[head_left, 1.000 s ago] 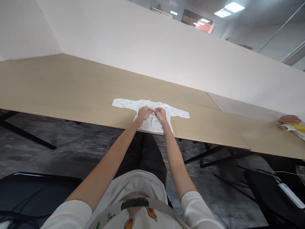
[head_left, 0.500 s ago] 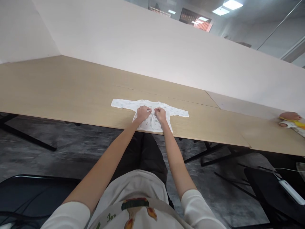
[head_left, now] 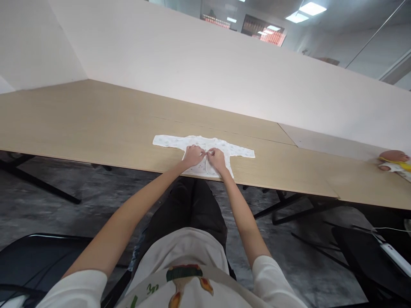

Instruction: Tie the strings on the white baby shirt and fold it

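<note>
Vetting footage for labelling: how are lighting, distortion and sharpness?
Head view: ceiling lights glare at upper right. Head view: wearer's sleeves loom large, likely wide-angle distortion. Head view: detail is soft where fingertips meet the small shirt, so their grip is unclear.

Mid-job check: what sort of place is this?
Probably an office or shared workroom: a long table runs along a white partition, panel lights show on the ceiling beyond, and a black chair stands nearby.

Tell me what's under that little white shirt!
The pale tabletop is under the little white shirt; you can see it past both sleeves. The part right beneath is covered, so I can't tell whether anything else is there.
</note>
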### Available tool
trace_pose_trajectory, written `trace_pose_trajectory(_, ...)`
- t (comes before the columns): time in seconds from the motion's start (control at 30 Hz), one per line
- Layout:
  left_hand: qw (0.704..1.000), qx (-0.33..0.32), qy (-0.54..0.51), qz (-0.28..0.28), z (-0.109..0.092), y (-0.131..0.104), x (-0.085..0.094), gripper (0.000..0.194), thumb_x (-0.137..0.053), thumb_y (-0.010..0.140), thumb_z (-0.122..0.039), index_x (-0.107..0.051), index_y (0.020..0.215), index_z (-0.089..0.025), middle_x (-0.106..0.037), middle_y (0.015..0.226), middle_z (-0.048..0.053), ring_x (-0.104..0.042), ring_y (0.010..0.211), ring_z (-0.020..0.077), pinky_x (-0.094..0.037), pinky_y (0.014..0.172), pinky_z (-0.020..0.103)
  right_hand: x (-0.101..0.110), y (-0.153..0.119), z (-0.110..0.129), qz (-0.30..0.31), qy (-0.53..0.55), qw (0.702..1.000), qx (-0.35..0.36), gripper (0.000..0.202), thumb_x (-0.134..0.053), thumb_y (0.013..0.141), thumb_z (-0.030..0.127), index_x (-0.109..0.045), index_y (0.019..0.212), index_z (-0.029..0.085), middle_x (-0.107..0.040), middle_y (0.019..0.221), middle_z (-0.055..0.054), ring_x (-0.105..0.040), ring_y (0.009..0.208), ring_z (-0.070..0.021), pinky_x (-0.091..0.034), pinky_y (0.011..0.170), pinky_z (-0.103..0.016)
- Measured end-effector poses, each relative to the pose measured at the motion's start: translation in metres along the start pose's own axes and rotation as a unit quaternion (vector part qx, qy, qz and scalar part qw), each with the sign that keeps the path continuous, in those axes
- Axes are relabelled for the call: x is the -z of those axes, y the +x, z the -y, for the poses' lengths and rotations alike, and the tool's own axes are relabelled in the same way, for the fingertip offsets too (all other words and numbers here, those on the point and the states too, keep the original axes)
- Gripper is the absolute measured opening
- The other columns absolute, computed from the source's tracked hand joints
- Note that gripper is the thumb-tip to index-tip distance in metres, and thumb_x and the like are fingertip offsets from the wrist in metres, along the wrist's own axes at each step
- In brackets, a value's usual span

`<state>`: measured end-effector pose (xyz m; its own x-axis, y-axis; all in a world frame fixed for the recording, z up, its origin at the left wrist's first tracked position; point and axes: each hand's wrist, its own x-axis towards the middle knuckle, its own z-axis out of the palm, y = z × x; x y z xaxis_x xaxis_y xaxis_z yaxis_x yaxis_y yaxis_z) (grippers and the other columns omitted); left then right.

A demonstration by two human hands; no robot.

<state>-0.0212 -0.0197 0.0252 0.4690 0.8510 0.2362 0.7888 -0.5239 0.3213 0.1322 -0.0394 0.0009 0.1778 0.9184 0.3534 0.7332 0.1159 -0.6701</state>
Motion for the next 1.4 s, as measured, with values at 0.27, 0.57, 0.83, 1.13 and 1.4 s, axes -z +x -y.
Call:
trace_pose_trajectory(0.27, 0.994, -0.001, -0.106, 0.019, 0.002, -0.006, -0.018, 0.038, -0.046, 0.086, -0.02, -0.078, 0.108, -0.024, -0.074, 0.116, 0.005, -0.063, 0.112, 0.0225, -0.043, 0.102, 0.035, 0.002, -0.022, 0.002, 0.014, 0.03, 0.999, -0.027, 0.019, -0.065, 0.075, 0.02, -0.066, 0.094, 0.021, -0.063, 0.071, 0.002, -0.061, 0.075, -0.0187, -0.047, 0.077, -0.03)
trace_pose_trajectory(0.57, 0.997, -0.04, -0.065, -0.003, 0.0, -0.012, -0.019, 0.032, -0.056, 0.087, -0.034, -0.078, 0.107, -0.022, -0.072, 0.109, 0.01, -0.061, 0.108, 0.0286, -0.043, 0.099, 0.041, 0.008, -0.025, -0.001, -0.007, 0.135, 0.988, -0.071, 0.025, -0.056, 0.071, 0.017, -0.067, 0.093, 0.021, -0.064, 0.069, 0.003, -0.062, 0.071, -0.0165, -0.049, 0.074, -0.029)
trace_pose_trajectory(0.83, 0.986, -0.039, -0.16, -0.001, 0.005, -0.009, -0.022, 0.026, -0.057, 0.084, -0.025, -0.076, 0.099, -0.019, -0.076, 0.105, 0.007, -0.066, 0.1, 0.022, -0.046, 0.096, 0.033, 0.008, -0.026, 0.001, 0.007, 0.125, 0.991, -0.054, 0.025, -0.067, 0.073, 0.032, -0.069, 0.095, 0.021, -0.064, 0.071, 0.003, -0.059, 0.067, -0.015, -0.048, 0.073, -0.028)
trace_pose_trajectory(1.13, 0.943, -0.048, -0.328, -0.031, 0.01, -0.01, -0.025, 0.028, -0.058, 0.082, -0.038, -0.073, 0.091, -0.016, -0.076, 0.094, 0.008, -0.069, 0.089, 0.021, -0.052, 0.087, 0.031, 0.012, -0.026, -0.001, 0.013, 0.202, 0.976, -0.074, 0.031, -0.058, 0.068, 0.023, -0.068, 0.097, 0.018, -0.069, 0.08, 0.0, -0.064, 0.074, -0.0157, -0.052, 0.074, -0.028)
trace_pose_trajectory(1.4, 0.924, -0.022, -0.38, -0.041, 0.014, -0.007, -0.032, 0.027, -0.061, 0.079, -0.037, -0.074, 0.091, -0.017, -0.077, 0.096, 0.008, -0.07, 0.091, 0.0222, -0.052, 0.088, 0.033, 0.012, -0.026, -0.001, 0.007, 0.248, 0.965, -0.084, 0.027, -0.059, 0.069, 0.026, -0.066, 0.094, 0.019, -0.071, 0.078, -0.002, -0.067, 0.075, -0.0173, -0.053, 0.073, -0.029)
